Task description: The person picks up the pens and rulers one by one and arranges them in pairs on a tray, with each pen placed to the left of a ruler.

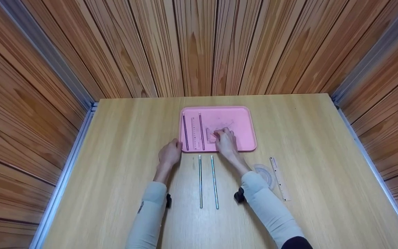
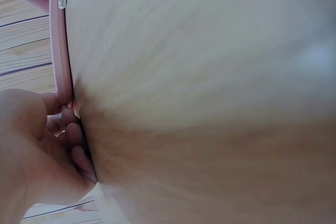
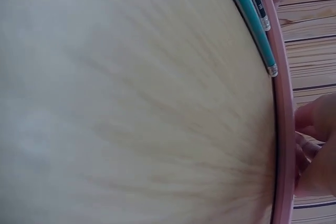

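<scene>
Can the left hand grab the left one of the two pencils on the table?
Probably yes: nothing lies on that pencil, and nothing seems to block the way. The left hand grips the pink tray, though, so it may need to let go first.

Left sleeve point(image 1: 150, 214): pale, off-white fabric, lightly creased, bearing a small dark marking point(image 1: 140, 206). Right sleeve point(image 1: 269, 212): matching pale fabric, creased, with dark cloth point(image 1: 296, 243) at its upper end. Small, black, blocky attachments point(image 1: 239, 195) project from the inner side of both sleeves. The hands point(image 1: 170, 152) are bare.
</scene>
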Motion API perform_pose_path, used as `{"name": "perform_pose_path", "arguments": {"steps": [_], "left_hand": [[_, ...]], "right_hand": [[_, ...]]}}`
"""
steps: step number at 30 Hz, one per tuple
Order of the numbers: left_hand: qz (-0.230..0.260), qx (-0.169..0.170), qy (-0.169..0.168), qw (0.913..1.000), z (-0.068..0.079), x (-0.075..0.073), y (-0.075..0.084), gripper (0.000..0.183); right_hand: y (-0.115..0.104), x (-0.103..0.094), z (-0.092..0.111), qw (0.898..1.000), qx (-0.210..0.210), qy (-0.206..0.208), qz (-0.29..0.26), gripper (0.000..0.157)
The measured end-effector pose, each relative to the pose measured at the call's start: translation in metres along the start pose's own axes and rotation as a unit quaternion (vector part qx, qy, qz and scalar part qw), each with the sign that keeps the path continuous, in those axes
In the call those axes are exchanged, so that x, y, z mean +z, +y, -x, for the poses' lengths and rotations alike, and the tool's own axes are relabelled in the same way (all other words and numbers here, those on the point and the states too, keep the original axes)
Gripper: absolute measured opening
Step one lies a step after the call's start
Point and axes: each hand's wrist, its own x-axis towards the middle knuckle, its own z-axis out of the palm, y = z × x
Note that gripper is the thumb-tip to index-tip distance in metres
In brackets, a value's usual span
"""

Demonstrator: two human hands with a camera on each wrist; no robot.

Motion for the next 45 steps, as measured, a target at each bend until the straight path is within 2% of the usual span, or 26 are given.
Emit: {"name": "perform_pose_path", "arguments": {"steps": [6,15,23,29,36,45], "left_hand": [[-0.022,0.013,0.018,0.9995,0.001,0.0,0.001,0.027],[-0.04,0.021,0.026,0.9987,-0.001,0.0,0.002,0.027],[-0.03,0.017,0.017,0.9992,-0.001,0.001,0.0,0.029],[-0.027,0.027,0.018,0.9991,0.0,0.001,0.0,0.028],[-0.037,0.038,0.036,0.9979,0.001,0.001,0.0,0.027],[-0.022,0.03,0.026,0.999,0.002,-0.002,0.002,0.028]], "right_hand": [[0.001,0.001,0.001,0.999,-0.009,-0.006,0.036,0.023],[-0.002,0.001,0.005,0.999,0.002,-0.021,0.045,0.025],[-0.008,-0.005,0.016,1.0,-0.012,-0.01,0.022,0.028],[-0.014,-0.007,0.024,1.0,-0.023,-0.008,0.018,0.026],[-0.019,-0.008,0.034,0.999,-0.03,-0.015,0.034,0.022],[-0.035,-0.013,0.051,0.997,-0.062,-0.042,0.029,0.019]]}}
